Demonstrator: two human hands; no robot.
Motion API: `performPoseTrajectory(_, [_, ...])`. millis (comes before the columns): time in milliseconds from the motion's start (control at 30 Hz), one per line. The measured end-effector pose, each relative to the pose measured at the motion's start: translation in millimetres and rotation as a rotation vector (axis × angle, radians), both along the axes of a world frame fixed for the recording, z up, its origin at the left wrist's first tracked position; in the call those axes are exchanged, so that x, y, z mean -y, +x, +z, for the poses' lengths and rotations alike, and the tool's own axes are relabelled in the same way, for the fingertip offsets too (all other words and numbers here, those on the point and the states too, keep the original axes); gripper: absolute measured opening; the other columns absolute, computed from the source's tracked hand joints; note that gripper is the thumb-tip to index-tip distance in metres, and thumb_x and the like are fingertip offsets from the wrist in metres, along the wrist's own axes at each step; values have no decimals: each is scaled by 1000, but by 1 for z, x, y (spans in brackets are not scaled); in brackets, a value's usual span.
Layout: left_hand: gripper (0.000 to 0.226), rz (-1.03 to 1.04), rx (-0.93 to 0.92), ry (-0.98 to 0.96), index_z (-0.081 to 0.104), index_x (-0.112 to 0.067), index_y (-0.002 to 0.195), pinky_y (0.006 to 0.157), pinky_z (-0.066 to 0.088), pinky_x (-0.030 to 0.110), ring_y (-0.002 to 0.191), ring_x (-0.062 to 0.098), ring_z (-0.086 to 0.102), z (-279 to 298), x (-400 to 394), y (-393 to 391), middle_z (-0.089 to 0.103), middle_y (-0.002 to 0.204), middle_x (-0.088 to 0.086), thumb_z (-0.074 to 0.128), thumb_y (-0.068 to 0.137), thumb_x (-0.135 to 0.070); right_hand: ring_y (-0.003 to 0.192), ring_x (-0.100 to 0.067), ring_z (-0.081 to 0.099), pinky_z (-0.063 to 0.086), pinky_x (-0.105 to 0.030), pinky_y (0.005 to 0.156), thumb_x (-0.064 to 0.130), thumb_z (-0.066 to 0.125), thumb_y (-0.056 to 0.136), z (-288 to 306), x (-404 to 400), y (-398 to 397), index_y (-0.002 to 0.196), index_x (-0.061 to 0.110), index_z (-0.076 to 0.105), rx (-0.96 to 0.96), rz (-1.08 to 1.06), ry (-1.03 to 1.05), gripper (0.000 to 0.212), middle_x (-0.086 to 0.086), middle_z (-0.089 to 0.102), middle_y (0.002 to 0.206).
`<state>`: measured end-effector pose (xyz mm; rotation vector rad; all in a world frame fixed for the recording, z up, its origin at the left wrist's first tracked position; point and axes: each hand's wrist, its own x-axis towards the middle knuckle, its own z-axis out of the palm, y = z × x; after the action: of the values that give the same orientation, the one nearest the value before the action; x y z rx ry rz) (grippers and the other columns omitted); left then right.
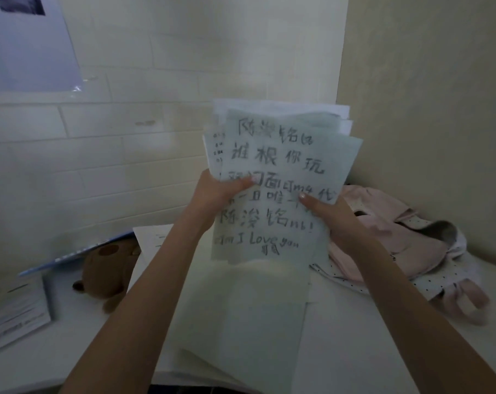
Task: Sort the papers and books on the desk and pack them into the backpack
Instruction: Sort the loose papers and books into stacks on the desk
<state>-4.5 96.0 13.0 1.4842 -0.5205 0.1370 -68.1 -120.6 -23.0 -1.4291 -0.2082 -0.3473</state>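
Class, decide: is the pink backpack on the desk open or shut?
Open: the backpack lies on the desk, its top gaping to show a dark inside.

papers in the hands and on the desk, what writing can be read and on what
"I Love you": handwritten near the bottom of the front sheet, held by left hand and right hand.
Handwritten Chinese lines above it: too blurred to quote reliably.
Booklet on the desk: print too small.

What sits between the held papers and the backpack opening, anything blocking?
Nothing visible. Both hands, left hand and right hand, hold the papers upright above the desk; the pink backpack lies just right of them, its opening unobstructed.
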Motion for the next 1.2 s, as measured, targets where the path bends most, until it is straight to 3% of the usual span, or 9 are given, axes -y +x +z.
performPoseTrajectory(133, [39, -71, -137, 74, 70, -14, 100, 74, 60, 37, 90, 24, 72, -36, -2, -4, 75, 96, 3, 83, 64, -19, 99, -33, 69, 57, -49, 82, 43, 90, 52, -17, 11, -4, 115, 11, 63, -64, -1, 111, 75, -13, 70, 112])
performPoseTrajectory(267, [39, -75, -191, 25, 71, -11, 104, 82, 58, 43, 94, 25, 71, -49, 16, -9, 74, 102, 9, 84, 67, -11, 95, -29, 71, 58, -46, 78, 20, 78, 72, -19, -2, -2, 108, 13, 66, -23, -82, 154, 39, -8, 73, 104])
performPoseTrajectory(433, [41, -65, -112, 42, 71, -16, 101, 74, 59, 31, 90, 16, 72, -30, 15, -7, 74, 100, 3, 88, 63, -18, 87, -23, 73, 60, -38, 71, 22, 72, 79, 4, 6, -4, 102, 13, 67, 67, -176, 162, 25, -4, 76, 96])
performPoseTrajectory(533, [55, -110, -177, 168, 70, -19, 104, 79, 58, 38, 93, 19, 72, -54, 8, -3, 74, 103, 3, 88, 54, -32, 89, -26, 72, 59, -41, 72, 28, 75, 72, -18, 14, -7, 103, 13, 67, -47, -140, 51, 36, -8, 75, 99])
performPoseTrajectory(667, [33, -97, -271, 195, 71, -17, 98, 80, 58, 42, 88, 22, 73, -97, 13, -12, 74, 101, 9, 84, 68, -17, 90, -29, 72, 58, -45, 74, 25, 76, 68, -63, 4, -11, 99, 15, 69, -209, -76, 28, 34, -10, 75, 99])
performPoseTrajectory(800, [40, -51, -242, 147, 70, -17, 102, 81, 59, 38, 89, 18, 72, -88, 18, -6, 75, 101, 3, 86, 65, -21, 81, -20, 73, 59, -35, 63, 21, 75, 74, -53, 2, -8, 98, 17, 69, -147, -153, 59, 25, -3, 76, 91])
performPoseTrajectory(1000, [30, -58, -80, 141, 69, -24, 95, 67, 58, 23, 85, 9, 71, -42, 8, 1, 74, 93, -6, 83, 69, -17, 91, -25, 72, 56, -50, 84, 34, 78, 63, -28, 16, -4, 99, 19, 70, -84, -143, -59, 39, -4, 75, 100])
performPoseTrajectory(1100, [21, -57, -4, 105, 68, -24, 93, 64, 57, 21, 80, 9, 72, -14, 12, -4, 73, 89, -7, 78, 75, -20, 91, -24, 72, 59, -43, 77, 45, 83, 57, -19, 17, -7, 99, 22, 68, 18, -127, -20, 50, -2, 75, 100])
performPoseTrajectory(1200, [16, -40, 39, 13, 68, -25, 90, 65, 57, 23, 78, 8, 72, 1, 26, -10, 73, 85, -9, 76, 78, -23, 91, -24, 72, 60, -37, 72, 31, 76, 69, -9, 15, -6, 102, 17, 66, 104, -135, 23, 38, -3, 75, 100])
